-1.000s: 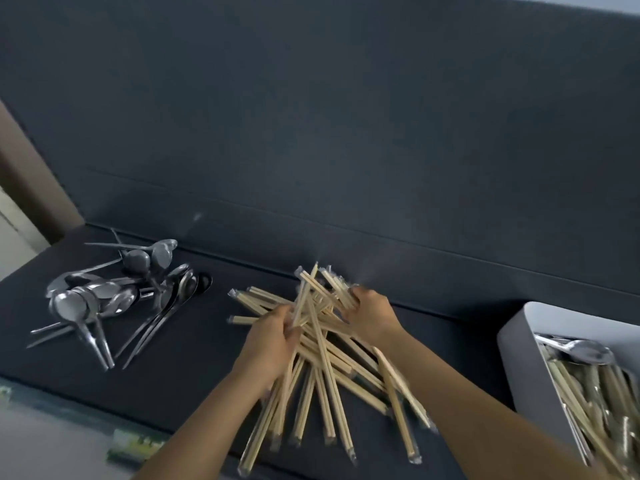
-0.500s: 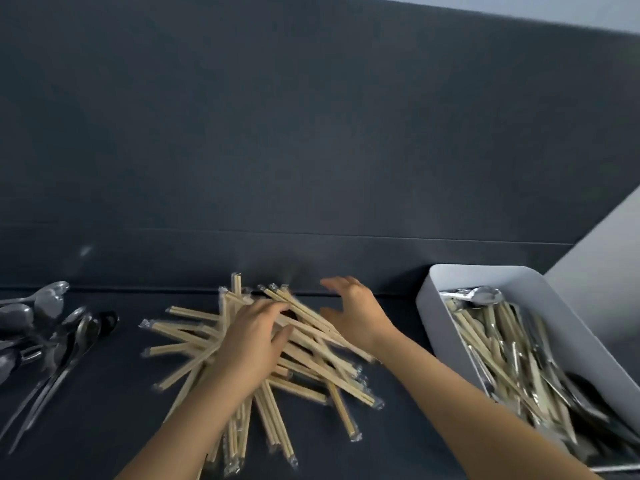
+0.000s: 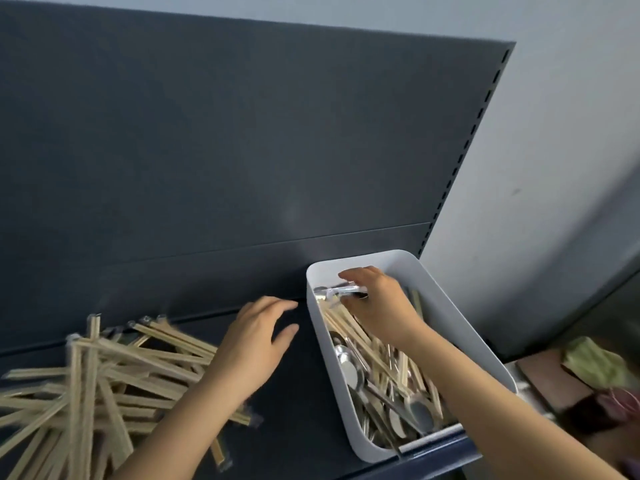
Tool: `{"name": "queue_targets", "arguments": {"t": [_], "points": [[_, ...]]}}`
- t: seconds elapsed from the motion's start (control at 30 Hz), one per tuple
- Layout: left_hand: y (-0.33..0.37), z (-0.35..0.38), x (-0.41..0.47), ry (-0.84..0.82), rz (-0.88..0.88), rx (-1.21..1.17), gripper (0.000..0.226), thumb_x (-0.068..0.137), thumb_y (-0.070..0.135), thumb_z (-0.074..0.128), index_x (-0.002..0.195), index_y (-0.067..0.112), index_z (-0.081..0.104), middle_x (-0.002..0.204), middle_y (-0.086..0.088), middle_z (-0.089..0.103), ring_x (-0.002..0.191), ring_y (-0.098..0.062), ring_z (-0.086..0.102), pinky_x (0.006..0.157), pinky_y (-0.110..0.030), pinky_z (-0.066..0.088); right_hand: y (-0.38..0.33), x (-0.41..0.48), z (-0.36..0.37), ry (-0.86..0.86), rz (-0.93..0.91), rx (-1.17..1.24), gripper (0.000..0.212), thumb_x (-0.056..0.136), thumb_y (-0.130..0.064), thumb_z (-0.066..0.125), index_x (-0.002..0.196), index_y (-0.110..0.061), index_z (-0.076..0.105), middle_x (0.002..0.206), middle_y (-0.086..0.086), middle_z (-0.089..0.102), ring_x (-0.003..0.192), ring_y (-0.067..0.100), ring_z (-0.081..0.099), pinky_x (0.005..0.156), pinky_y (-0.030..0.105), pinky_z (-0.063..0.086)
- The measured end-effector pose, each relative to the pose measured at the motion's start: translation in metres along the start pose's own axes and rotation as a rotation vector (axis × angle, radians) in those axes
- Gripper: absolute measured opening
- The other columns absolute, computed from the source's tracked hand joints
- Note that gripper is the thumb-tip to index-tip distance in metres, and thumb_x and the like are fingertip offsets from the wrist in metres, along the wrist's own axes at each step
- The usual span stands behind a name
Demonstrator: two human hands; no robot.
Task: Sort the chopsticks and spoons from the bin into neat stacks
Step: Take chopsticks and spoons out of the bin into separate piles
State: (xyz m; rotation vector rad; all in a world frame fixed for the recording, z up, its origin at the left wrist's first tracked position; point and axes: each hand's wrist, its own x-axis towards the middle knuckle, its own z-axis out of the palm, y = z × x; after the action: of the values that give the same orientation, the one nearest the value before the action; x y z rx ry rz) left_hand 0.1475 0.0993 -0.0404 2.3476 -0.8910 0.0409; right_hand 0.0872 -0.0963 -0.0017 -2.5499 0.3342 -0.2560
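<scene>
On dark shelf (image 3: 298, 410), far left: loose pile of wooden chopsticks (image 3: 104, 375), crossed and untidy. Centre: left hand (image 3: 256, 341), fingers spread and relaxed, holding nothing, between pile and bin. Right: white bin (image 3: 446, 317) at shelf's right end, more chopsticks mixed with spoons (image 3: 349, 372) inside. Right hand (image 3: 377, 303) in bin's far end, fingers and thumb pinching one shiny spoon (image 3: 346, 289)

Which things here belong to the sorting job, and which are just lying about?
Job: white bin, the spoons and chopsticks in it, the chopstick pile on the shelf, the right hand in the bin, the left hand beside it.
Lying about: a green crumpled thing and a brown flat thing, right of the shelf.
</scene>
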Motion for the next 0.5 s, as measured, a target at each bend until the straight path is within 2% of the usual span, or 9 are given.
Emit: {"name": "queue_targets", "arguments": {"t": [0.13, 0.3, 0.43, 0.5], "points": [[0.042, 0.029, 0.016, -0.04, -0.028, 0.005, 0.04, 0.094, 0.034, 0.052, 0.133, 0.029, 0.048, 0.129, 0.017, 0.047, 0.121, -0.002, 0.039, 0.096, -0.014, 0.03, 0.056, 0.002, -0.026, -0.091, 0.031, -0.024, 0.039, 0.089, -0.02, 0.06, 0.128, -0.017, 0.055, 0.126, 0.002, 0.057, 0.114, 0.017, 0.053, 0.087, 0.017, 0.034], [0.086, 0.069, 0.036, -0.102, -0.076, 0.015, 0.041, 0.094, 0.034, 0.052, 0.135, 0.03, 0.046, 0.134, 0.016, 0.044, 0.125, -0.003, 0.037, 0.1, -0.016, 0.029, 0.112, 0.01, -0.047, -0.225, -0.002, -0.033, 0.04, 0.089, -0.018, 0.058, 0.129, -0.018, 0.054, 0.125, -0.002, 0.057, 0.112, 0.016, 0.054, 0.083, 0.015, 0.035], [0.108, 0.097, 0.048, -0.217, -0.146, 0.045, 0.048, 0.093, 0.038, 0.052, 0.139, 0.027, 0.041, 0.141, 0.012, 0.042, 0.13, -0.006, 0.037, 0.107, -0.022, 0.029, 0.136, 0.015, -0.05, -0.321, -0.065, -0.024, 0.041, 0.089, -0.017, 0.058, 0.13, -0.016, 0.053, 0.126, 0.0, 0.057, 0.11, 0.016, 0.054, 0.086, 0.019, 0.038], [0.115, 0.11, 0.055, -0.299, -0.2, 0.046, 0.05, 0.093, 0.038, 0.053, 0.14, 0.026, 0.04, 0.139, 0.007, 0.046, 0.126, -0.009, 0.043, 0.105, -0.026, 0.035, 0.143, 0.018, -0.05, -0.347, -0.097, -0.005, 0.04, 0.09, -0.016, 0.058, 0.13, -0.015, 0.054, 0.127, 0.001, 0.058, 0.111, 0.017, 0.054, 0.088, 0.019, 0.039]]}}
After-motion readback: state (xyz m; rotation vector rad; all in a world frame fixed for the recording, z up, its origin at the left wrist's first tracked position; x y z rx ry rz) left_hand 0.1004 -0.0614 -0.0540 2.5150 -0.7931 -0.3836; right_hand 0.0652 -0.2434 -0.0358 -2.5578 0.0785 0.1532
